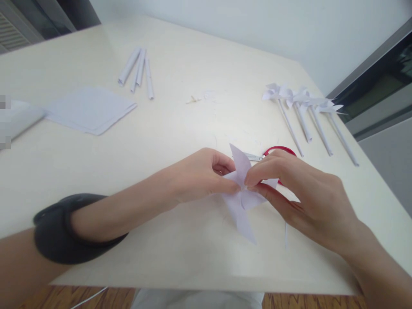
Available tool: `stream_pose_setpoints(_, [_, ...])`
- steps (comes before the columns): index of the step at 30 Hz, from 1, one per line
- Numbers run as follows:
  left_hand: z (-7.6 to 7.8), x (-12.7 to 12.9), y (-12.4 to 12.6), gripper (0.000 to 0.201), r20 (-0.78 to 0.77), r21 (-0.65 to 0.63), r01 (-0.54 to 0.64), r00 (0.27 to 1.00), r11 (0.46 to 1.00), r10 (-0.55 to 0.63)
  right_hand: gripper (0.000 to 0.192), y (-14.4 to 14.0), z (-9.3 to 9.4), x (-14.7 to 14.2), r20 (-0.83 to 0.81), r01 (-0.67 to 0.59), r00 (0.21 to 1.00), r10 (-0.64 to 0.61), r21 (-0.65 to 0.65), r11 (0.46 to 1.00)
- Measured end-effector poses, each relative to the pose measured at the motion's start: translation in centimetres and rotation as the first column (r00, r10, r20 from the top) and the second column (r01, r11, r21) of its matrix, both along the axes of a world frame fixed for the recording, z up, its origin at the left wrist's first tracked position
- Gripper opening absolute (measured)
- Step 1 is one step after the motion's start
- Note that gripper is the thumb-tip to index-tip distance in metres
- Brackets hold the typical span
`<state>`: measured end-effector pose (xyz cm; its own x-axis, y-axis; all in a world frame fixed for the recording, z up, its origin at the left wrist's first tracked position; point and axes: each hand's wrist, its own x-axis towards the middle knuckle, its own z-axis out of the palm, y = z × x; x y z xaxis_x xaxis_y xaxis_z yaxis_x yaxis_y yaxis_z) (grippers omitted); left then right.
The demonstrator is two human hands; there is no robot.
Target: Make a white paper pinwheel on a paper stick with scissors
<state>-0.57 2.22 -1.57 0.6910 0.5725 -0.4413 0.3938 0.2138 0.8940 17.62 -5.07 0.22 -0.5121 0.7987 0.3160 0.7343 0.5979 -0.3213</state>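
Observation:
Between my two hands is a white paper pinwheel (243, 221), its blades fanned out above the table. My left hand (202, 176) pinches it from the left, thumb on the front near the centre and fingers behind. With thumb and forefinger together, my right hand (299, 193) grips at the pinwheel's centre; any small piece between those fingertips is too hidden to name. Behind the right hand lie red-handled scissors (254, 157), partly covered by it. A thin white strip (286, 236) shows below the right hand.
Several finished paper pinwheels on sticks (317, 124) lie at the right. Rolled paper tubes (138, 71) are at the back left, near a stack of paper sheets (93, 109). Small white scraps (193, 99) dot the middle of the table (161, 253), whose front edge is close to me.

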Motion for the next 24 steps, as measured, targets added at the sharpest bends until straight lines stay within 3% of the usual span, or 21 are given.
stream_pose_setpoints(3, [0.08, 0.07, -0.12, 0.009, 0.006, -0.006, -0.030, 1.000, 1.000, 0.030, 0.036, -0.21, -0.07, 0.06, 0.049, -0.021, 0.999, 0.019, 0.034, 0.999])
stream_pose_setpoints(9, [-0.04, 0.21, -0.22, 0.013, 0.031, -0.048, -0.077, 0.996, 0.996, 0.079, 0.033, -0.29, -0.11, -0.02, 0.043, -0.059, 0.997, 0.058, 0.026, 0.998])
stream_pose_setpoints(24, [-0.24, -0.02, -0.29, 0.025, 0.097, -0.080, -0.039, 0.994, 0.996, 0.046, 0.032, -0.43, -0.13, -0.47, 0.077, -0.153, 0.985, 0.152, 0.009, 0.988])
